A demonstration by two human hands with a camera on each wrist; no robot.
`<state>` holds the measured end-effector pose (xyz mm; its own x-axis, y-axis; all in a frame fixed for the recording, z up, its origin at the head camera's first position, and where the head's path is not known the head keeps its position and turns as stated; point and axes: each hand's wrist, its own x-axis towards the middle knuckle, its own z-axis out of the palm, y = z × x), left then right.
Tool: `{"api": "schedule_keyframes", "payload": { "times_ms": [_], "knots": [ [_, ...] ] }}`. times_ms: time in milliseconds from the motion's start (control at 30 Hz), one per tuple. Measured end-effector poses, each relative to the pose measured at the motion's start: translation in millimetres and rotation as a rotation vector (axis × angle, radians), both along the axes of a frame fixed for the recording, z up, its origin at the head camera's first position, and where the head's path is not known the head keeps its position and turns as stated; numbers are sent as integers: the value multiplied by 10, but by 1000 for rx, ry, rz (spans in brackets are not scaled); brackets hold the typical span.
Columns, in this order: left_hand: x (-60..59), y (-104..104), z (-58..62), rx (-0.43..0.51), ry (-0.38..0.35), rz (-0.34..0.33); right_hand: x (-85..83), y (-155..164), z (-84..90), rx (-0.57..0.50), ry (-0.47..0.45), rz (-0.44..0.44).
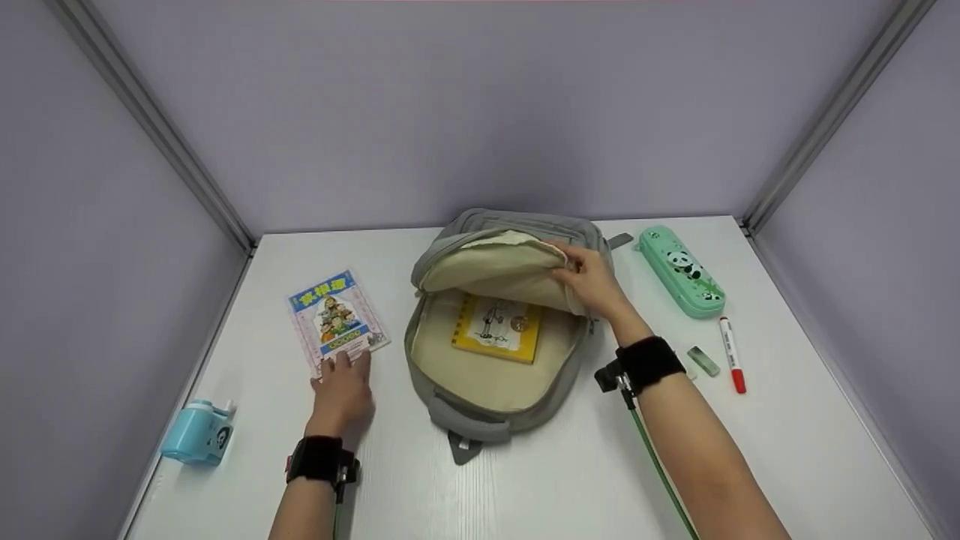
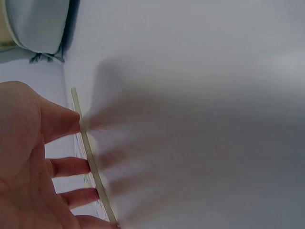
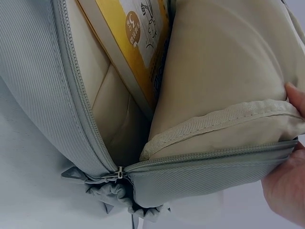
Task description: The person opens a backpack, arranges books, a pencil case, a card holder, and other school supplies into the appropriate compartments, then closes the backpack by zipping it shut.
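Observation:
A grey backpack [image 1: 551, 394] lies unzipped, its cream lining showing. My right hand [image 1: 592, 281] pinches the edge of its lifted front flap [image 3: 214, 174], thumb and fingers on either side of the fabric. Inside the bag rests a yellow spiral notebook [image 1: 499, 328] with line drawings on the cover. To the left, a thin comic booklet [image 1: 337, 315] with a blue and yellow title lies flat. My left hand [image 1: 343, 394] touches the booklet's near edge, its thumb and fingertips spread along that edge [image 2: 93, 157] in the left wrist view.
A light blue pencil sharpener-like item [image 1: 196, 433] stands at the front left. On the right are a green panda pencil case [image 1: 682, 271], a red-capped marker [image 1: 733, 355] and a small green eraser-like block [image 1: 703, 361]. Panels enclose the white table [image 1: 465, 502] at the back and sides.

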<state>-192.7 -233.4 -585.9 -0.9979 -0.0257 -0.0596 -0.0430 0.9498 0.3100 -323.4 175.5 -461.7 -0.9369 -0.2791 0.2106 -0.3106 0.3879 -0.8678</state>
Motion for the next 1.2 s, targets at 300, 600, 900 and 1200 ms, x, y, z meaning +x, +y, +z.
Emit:
{"api": "schedule_keyframes", "payload": {
  "times_ms": [300, 600, 900, 1200],
  "knots": [
    [154, 87, -18, 51, 59, -68, 4, 6, -5, 15, 3, -3],
    [81, 83, 38, 73, 185, 128, -1, 9, 4, 8, -30, 5],
    [18, -66, 52, 198, -5, 531, 163, -57, 202, 7, -38, 18],
    [-2, -132, 88, 258, -80, 526, 3, 7, -12, 43, -3, -29]
  ]
}}
